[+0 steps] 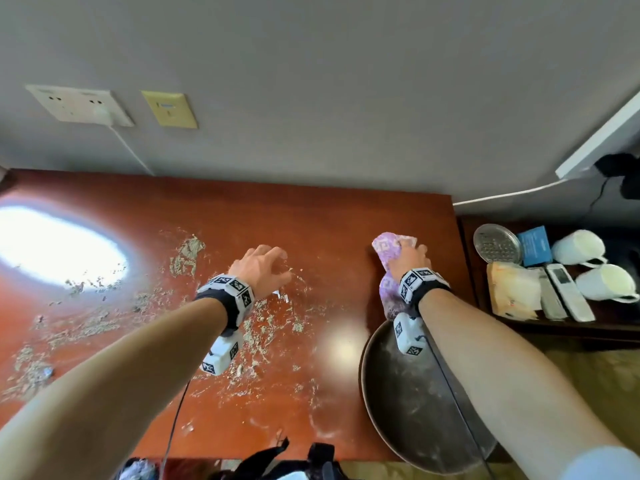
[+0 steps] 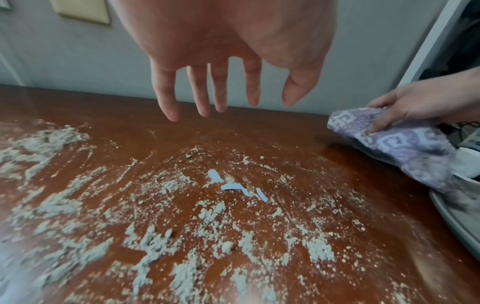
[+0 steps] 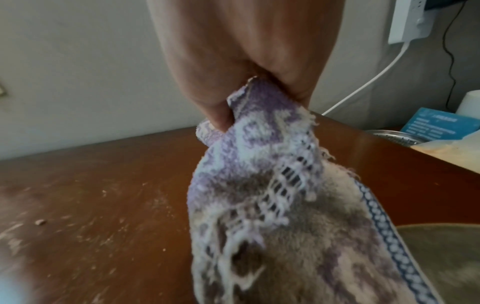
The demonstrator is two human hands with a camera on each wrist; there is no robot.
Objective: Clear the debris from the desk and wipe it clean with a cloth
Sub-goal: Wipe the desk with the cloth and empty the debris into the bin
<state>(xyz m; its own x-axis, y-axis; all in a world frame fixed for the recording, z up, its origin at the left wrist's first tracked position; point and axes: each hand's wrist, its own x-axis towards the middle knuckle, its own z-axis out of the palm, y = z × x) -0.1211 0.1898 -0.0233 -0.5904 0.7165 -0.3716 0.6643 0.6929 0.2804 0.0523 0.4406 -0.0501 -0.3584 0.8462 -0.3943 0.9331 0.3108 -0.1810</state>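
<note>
Red-brown bench [image 1: 346, 220] carried grey debris [image 2: 155, 242] across its left and middle, with pale paper scraps [image 2: 233, 186] among it. Left hand [image 1: 263, 271] hovered above, fingers [image 2: 166, 98] apart, holding nothing. Right hand [image 1: 412, 259] clutched cloth [image 1: 389, 249] over pan [image 1: 415, 410] at right edge. Mugs [image 1: 578, 247], remotes [image 1: 564, 292] beyond.

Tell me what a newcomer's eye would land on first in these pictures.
First, the grey crumbly debris spread over the left and middle of the red-brown desk, with a few pale blue scraps among it. Next, the purple patterned cloth held in the right hand at the desk's right edge, above a dusty round tray. The left hand hovers open over the mess.
</note>
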